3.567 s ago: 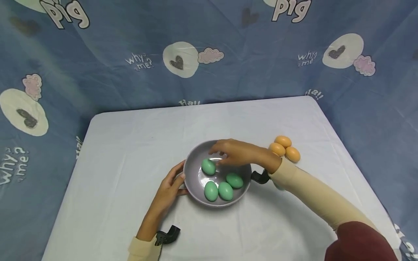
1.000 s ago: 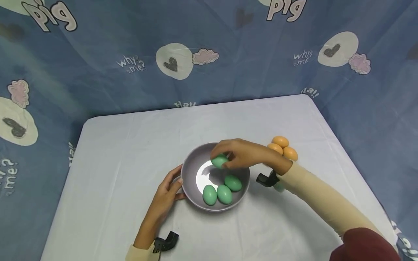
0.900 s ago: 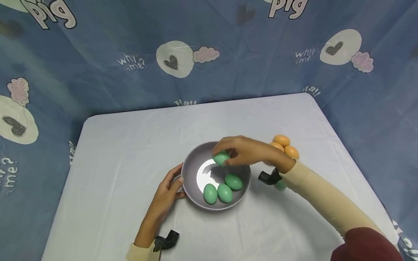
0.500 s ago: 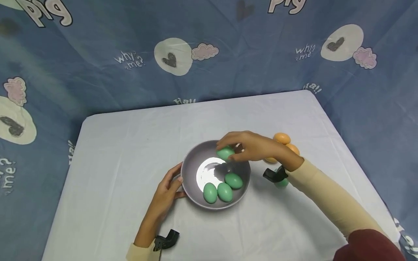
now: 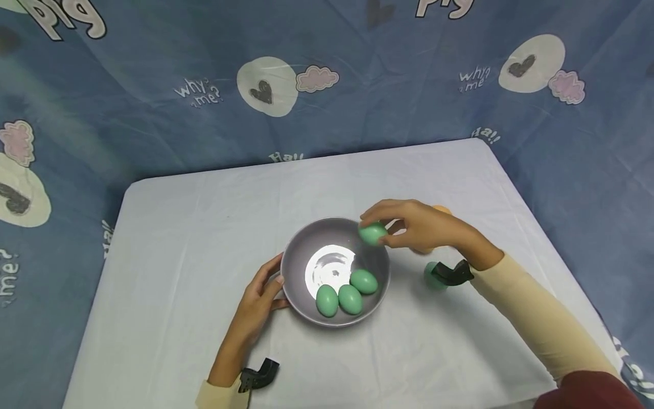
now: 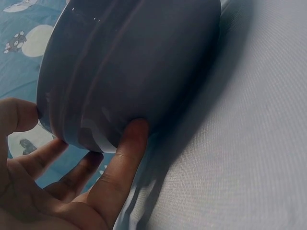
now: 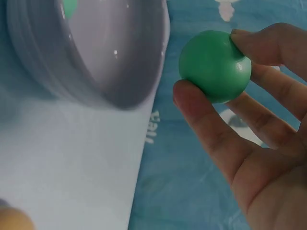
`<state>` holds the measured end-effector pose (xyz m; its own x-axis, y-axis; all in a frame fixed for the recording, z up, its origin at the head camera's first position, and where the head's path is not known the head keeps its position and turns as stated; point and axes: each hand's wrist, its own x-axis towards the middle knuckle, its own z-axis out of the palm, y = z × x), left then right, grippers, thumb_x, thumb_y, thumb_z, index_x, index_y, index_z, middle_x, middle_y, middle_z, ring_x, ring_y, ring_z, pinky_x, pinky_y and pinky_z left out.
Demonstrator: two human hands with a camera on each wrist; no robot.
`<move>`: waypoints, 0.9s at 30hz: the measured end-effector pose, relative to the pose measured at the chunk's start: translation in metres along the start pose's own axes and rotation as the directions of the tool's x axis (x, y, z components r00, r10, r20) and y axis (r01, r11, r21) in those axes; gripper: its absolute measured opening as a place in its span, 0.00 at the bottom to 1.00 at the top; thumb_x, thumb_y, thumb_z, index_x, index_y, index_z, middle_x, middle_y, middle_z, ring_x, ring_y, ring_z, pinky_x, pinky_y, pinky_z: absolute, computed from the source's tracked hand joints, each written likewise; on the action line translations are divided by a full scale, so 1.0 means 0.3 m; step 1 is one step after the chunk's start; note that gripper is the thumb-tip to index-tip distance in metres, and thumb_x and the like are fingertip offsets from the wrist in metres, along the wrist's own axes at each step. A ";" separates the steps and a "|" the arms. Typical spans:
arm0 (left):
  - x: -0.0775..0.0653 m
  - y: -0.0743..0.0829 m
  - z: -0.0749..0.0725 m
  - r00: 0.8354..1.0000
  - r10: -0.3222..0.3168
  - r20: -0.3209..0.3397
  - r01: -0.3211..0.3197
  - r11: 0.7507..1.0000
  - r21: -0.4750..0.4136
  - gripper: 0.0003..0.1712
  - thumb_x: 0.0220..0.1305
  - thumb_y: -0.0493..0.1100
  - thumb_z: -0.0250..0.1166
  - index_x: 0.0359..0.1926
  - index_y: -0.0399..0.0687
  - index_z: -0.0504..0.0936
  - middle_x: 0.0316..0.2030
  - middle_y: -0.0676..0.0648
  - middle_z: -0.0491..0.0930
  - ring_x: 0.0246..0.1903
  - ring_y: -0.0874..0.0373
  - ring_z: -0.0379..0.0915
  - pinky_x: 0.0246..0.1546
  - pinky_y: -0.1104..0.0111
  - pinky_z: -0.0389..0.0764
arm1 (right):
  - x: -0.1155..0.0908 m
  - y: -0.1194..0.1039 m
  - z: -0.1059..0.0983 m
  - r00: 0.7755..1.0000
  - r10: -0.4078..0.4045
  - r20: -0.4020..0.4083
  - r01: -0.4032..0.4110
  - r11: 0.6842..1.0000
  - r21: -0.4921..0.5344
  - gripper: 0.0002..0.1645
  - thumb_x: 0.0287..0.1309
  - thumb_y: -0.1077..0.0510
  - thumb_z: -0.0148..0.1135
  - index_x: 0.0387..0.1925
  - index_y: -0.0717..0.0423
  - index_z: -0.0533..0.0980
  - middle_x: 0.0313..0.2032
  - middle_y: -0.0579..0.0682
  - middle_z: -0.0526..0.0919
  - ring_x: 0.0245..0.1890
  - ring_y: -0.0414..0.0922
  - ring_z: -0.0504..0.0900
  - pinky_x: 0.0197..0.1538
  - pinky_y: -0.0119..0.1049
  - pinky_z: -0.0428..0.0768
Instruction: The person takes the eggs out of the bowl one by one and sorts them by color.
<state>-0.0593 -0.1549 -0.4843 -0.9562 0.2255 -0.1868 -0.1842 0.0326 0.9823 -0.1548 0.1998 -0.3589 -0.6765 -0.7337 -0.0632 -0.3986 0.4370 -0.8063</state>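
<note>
My right hand pinches a green egg between thumb and fingertips, over the right part of the grey bowl's far rim. In the right wrist view, the held egg shows clear of the bowl. Three more green eggs lie inside the grey bowl, towards its near side. At the bowl's left, my left hand rests its fingertips on the outside. The left wrist view shows spread, fairly straight fingers touching the bowl's outer wall.
Beneath my right wrist, another green egg lies on the white table, partly hidden by the black wrist mount. Orange eggs sit behind my right hand, mostly covered by it. A blue printed cloth hangs behind the table.
My right hand has taken hold of the green egg at the bowl's far side, lifted it and carried it right to the rim. My left hand has kept its place at the bowl.
</note>
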 end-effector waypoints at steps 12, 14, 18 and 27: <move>0.008 0.000 -0.008 1.000 0.014 0.008 -0.014 1.000 -0.015 0.29 0.77 0.45 0.55 0.75 0.54 0.62 0.73 0.42 0.60 0.53 0.61 0.78 0.42 0.61 0.89 | -0.155 0.069 -0.039 0.991 0.030 -0.130 -0.029 1.000 0.011 0.27 0.57 0.68 0.70 0.59 0.54 0.78 0.60 0.51 0.79 0.53 0.39 0.80 0.52 0.35 0.85; 0.008 0.003 -0.008 1.000 0.009 0.009 -0.009 1.000 -0.010 0.29 0.77 0.46 0.55 0.75 0.55 0.62 0.73 0.43 0.60 0.54 0.62 0.78 0.42 0.61 0.89 | -0.184 0.083 -0.039 0.989 0.027 -0.146 -0.028 1.000 -0.006 0.27 0.57 0.68 0.70 0.59 0.53 0.78 0.60 0.51 0.78 0.53 0.38 0.80 0.52 0.33 0.85; 0.011 0.006 -0.007 1.000 0.011 0.011 -0.011 1.000 -0.005 0.29 0.77 0.46 0.55 0.75 0.55 0.62 0.73 0.44 0.60 0.54 0.62 0.78 0.42 0.60 0.89 | -0.240 0.110 -0.039 0.984 0.008 -0.178 -0.008 1.000 -0.001 0.26 0.59 0.68 0.69 0.59 0.55 0.78 0.60 0.51 0.78 0.51 0.38 0.79 0.49 0.30 0.84; 0.019 -0.004 -0.007 1.000 0.006 0.011 -0.006 1.000 -0.015 0.30 0.77 0.46 0.55 0.75 0.54 0.61 0.73 0.44 0.61 0.54 0.63 0.77 0.42 0.61 0.88 | -0.374 0.170 -0.019 0.952 0.142 -0.271 -0.146 0.989 0.004 0.26 0.59 0.65 0.69 0.59 0.56 0.78 0.58 0.53 0.79 0.49 0.35 0.79 0.51 0.25 0.83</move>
<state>-0.0649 -0.1556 -0.4867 -0.9546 0.2365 -0.1811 -0.1824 0.0165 0.9831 -0.1028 0.3076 -0.3897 -0.8683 -0.4958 -0.0152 -0.2932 0.5377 -0.7905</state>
